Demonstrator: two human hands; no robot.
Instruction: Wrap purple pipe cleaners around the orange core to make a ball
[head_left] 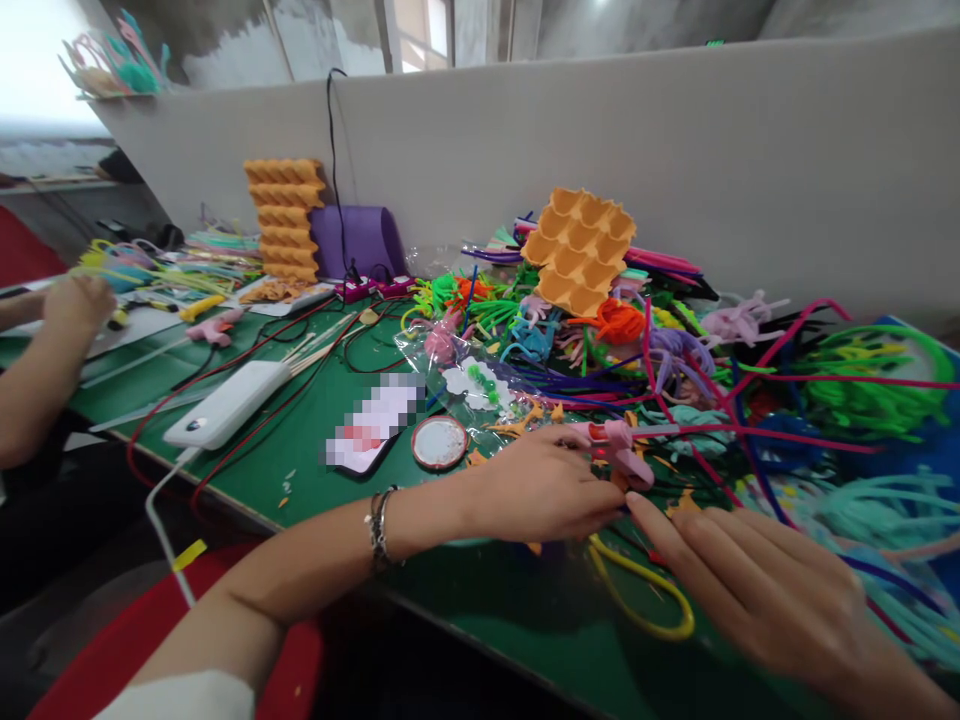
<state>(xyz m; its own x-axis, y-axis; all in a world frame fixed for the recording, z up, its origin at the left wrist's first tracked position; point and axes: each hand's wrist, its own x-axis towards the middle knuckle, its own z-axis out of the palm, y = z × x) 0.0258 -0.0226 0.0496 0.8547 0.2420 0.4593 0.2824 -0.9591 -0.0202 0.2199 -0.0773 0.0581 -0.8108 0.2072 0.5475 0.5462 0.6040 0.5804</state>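
My left hand [532, 487] reaches across the green table with its fingers bent together. Its fingertips meet those of my right hand [765, 570], which comes in from the right, fingers closed. A small dark piece shows between the fingertips, too hidden to name. Just beyond my left fingers is a pink glue gun [621, 447] with a small red light; I cannot tell whether my left hand touches it. Below the fingertips a yellow pipe cleaner [667, 630] curves in a loop. Orange cut scraps [525, 418] lie around the glue gun.
Heaped pipe cleaners [675, 360] and an orange egg-carton piece [581, 250] fill the back right. Left of my hand are a round white lid [439, 442], a phone [375, 425] and a white power strip [225, 405] with cables. A co-worker's hand [79, 305] is at far left.
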